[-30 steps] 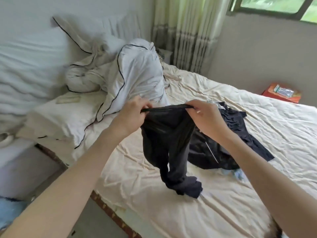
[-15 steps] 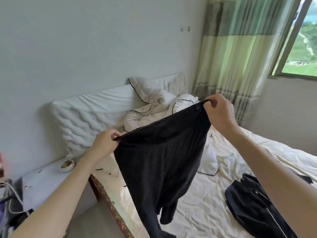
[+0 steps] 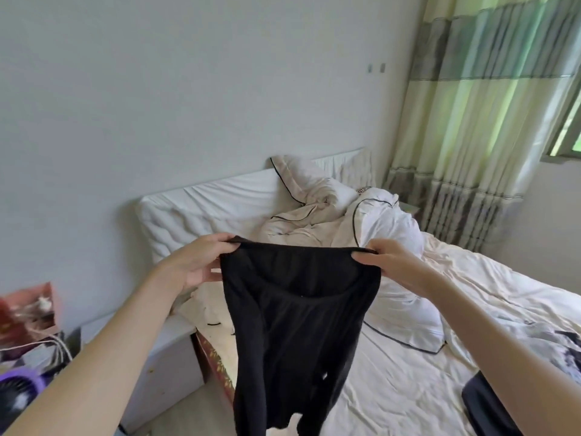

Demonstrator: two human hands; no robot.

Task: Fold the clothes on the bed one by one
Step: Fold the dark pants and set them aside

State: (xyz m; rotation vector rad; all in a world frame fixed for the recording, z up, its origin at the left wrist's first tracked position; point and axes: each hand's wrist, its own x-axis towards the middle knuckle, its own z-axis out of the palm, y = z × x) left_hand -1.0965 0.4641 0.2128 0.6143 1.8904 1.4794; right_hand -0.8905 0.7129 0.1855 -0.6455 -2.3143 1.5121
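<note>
A pair of black trousers [image 3: 298,325] hangs in the air in front of me, waistband up and stretched level, legs dangling over the bed's near edge. My left hand [image 3: 196,264] pinches the left end of the waistband. My right hand [image 3: 388,262] pinches the right end. Another dark garment [image 3: 484,404] lies on the cream bed sheet [image 3: 408,372] at the lower right, partly hidden by my right forearm.
A crumpled white duvet with black piping [image 3: 330,221] and pillows are heaped at the white padded headboard [image 3: 201,209]. A grey bedside cabinet [image 3: 163,350] stands on the left, with a purple fan [image 3: 19,388] beside it. Striped curtains [image 3: 478,105] hang at the right.
The waistband, slanted half a second ago, is now held level as my right hand came down and my left hand rose. My view turned slightly left.
</note>
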